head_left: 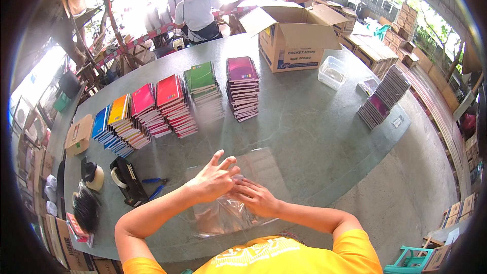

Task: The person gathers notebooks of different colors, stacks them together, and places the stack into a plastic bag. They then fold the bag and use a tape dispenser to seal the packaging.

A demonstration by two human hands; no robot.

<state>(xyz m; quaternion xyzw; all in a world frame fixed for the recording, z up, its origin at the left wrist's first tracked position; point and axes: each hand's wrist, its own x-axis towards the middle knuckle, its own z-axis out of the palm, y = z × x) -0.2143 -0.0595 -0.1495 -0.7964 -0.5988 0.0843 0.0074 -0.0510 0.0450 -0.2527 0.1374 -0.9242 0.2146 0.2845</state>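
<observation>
Clear plastic bags (264, 165) lie flat on the grey table in front of me, and the sheet nearest my body is crumpled and shiny. My left hand (212, 178) is over them with its outer fingers raised and bent, while its inner fingers pinch the plastic. Meeting it from the right, my right hand (257, 199) has its fingers close together on the same plastic. The fingertips of both hands nearly touch. My thumbs are mostly hidden.
Notebook stacks stand beyond my hands, including red (170, 94), green (200, 77) and purple (242, 71) ones. A black tape dispenser (129, 180) and blue-handled pliers (156, 187) lie left. Farther off are an open carton (294, 45), a clear plastic tub (332, 72) and grey-edged stacks (384, 96).
</observation>
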